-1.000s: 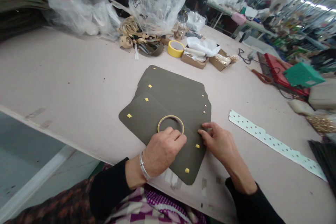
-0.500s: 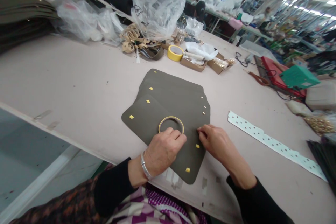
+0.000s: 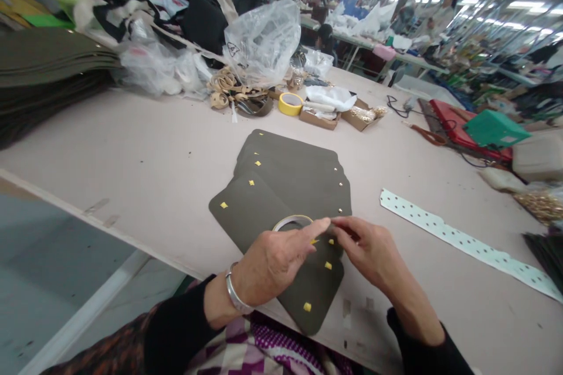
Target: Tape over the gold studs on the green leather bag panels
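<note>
Several dark olive-grey panels (image 3: 290, 167) with rounded corners lie fanned in an overlapping stack before me. Small yellow tape squares (image 3: 307, 307) and metal studs (image 3: 340, 211) dot their edges. My left hand (image 3: 275, 261) is curled on a thin roll of yellow tape (image 3: 294, 218) over the stack, which partly hides the roll. Its index finger stretches to my right fingertips, and a yellow bit (image 3: 314, 241) shows under it. My right hand (image 3: 367, 246) is pinched at the stack's right edge; whatever lies between its fingertips is hidden.
A green dotted strip (image 3: 461, 240) lies to the right. Behind the panels are a thicker yellow tape roll (image 3: 290, 104), small boxes (image 3: 363, 115), straps (image 3: 246, 99) and plastic bags (image 3: 264, 41). More dark panels (image 3: 48, 70) are piled at far left.
My left index finger has stretched out to meet my right fingertips. More yellow squares show at the fanned edges, as the panels have shifted slightly. The view has tilted up.
</note>
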The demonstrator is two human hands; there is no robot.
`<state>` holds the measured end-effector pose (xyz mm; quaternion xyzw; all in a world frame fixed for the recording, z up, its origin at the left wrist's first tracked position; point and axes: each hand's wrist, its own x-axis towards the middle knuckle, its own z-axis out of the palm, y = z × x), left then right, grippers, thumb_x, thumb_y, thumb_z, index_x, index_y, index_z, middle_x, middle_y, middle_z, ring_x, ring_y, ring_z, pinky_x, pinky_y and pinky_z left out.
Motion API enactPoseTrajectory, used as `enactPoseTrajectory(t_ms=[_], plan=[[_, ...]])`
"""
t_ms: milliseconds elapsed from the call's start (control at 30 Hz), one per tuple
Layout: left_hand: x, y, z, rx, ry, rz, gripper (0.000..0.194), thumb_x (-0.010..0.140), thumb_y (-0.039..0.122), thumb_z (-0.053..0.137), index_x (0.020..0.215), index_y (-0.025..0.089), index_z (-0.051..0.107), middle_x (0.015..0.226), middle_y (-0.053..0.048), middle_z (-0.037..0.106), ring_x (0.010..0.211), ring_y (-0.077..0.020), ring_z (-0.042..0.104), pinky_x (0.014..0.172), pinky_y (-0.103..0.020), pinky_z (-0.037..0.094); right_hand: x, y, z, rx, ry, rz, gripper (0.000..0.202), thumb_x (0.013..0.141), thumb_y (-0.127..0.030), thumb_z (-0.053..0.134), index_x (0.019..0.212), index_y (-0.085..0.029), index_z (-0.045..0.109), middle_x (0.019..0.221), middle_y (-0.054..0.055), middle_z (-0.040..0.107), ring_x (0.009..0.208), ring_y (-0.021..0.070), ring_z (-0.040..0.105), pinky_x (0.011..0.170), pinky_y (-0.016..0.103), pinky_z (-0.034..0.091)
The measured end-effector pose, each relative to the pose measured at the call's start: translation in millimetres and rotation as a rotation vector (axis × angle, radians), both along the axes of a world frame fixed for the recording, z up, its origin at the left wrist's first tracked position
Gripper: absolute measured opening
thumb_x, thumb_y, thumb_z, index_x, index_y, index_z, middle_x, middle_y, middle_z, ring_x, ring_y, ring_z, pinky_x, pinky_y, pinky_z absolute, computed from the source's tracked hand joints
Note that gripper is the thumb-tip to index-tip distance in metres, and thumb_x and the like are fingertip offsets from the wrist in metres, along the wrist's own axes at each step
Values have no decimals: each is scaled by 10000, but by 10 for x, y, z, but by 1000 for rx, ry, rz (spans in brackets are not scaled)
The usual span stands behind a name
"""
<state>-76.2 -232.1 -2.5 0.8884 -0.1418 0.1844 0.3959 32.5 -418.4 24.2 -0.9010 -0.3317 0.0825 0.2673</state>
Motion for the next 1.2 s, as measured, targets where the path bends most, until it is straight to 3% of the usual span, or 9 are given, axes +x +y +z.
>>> enactPoseTrajectory(t_ms=[133, 333, 433, 567, 667, 733, 833, 1000, 1200], plan=[[-9, -61, -9, 9, 61, 50, 462, 956, 205, 447, 1396, 166, 309, 1100, -73, 682, 874, -137, 686, 794, -262, 573, -214, 22, 47, 286, -97, 130, 176, 861, -205, 551, 1001, -205, 658, 904, 46, 699, 763, 144, 642, 692, 261, 516], [-4, -110, -53, 65, 74, 52, 420, 971, 228, 407, 1373, 180, 297, 1092, -77, 678, 909, -173, 688, 779, -292, 572, -314, 90, -3, 312, -231, 275, 173, 874, -117, 498, 959, -193, 628, 844, 54, 674, 783, 147, 631, 692, 270, 517], [-3, -117, -42, 69, 87, 26, 376, 973, 223, 400, 1341, 184, 331, 1064, -60, 678, 931, -176, 680, 772, -281, 563, -313, 93, -63, 297, -295, 272, 162, 865, -101, 486, 892, -195, 614, 747, 27, 656, 681, 128, 614, 627, 248, 495], [46, -95, 9, 117, 155, -28, 160, 976, 198, 380, 1088, 187, 494, 899, -22, 660, 827, -149, 662, 731, -252, 538, -320, 93, -132, 293, -419, 209, 165, 831, -79, 491, 815, -204, 597, 692, 13, 643, 643, 123, 610, 610, 236, 483], [133, -59, 35, 189, 165, -30, 144, 975, 200, 381, 965, 183, 524, 819, -9, 629, 771, -143, 634, 706, -249, 522, -346, 117, -137, 310, -437, 136, 154, 803, -78, 513, 797, -194, 614, 690, 16, 658, 620, 125, 613, 593, 236, 480], [193, -47, 39, 232, 131, -33, 150, 963, 180, 388, 937, 179, 535, 805, -11, 614, 762, -142, 618, 686, -243, 509, -356, 143, -130, 336, -320, 35, 132, 795, -108, 534, 776, -193, 633, 663, 6, 654, 580, 119, 604, 562, 231, 475], [253, -63, 30, 251, 33, -24, 165, 942, 153, 386, 888, 175, 541, 750, -7, 584, 689, -135, 583, 610, -230, 474, -285, 163, -160, 409, 79, -182, 102, 798, -206, 573, 727, -194, 645, 590, -10, 636, 511, 111, 587, 498, 217, 472], [311, -89, -38, 332, -24, 30, 163, 954, 166, 390, 882, 177, 535, 739, -3, 567, 676, -136, 539, 620, -239, 454, 140, 4, -332, 549, 498, -497, 268, 702, -418, 701, 729, -155, 658, 552, 2, 629, 459, 119, 583, 470, 241, 512], [385, -38, -131, 561, 121, 63, 73, 931, 156, 476, 898, 177, 538, 887, -36, 572, 860, -182, 516, 710, -273, 487, 498, -178, -439, 358, 469, -464, 381, 716, -508, 679, 812, -139, 697, 652, 33, 655, 544, 125, 596, 522, 247, 526]])
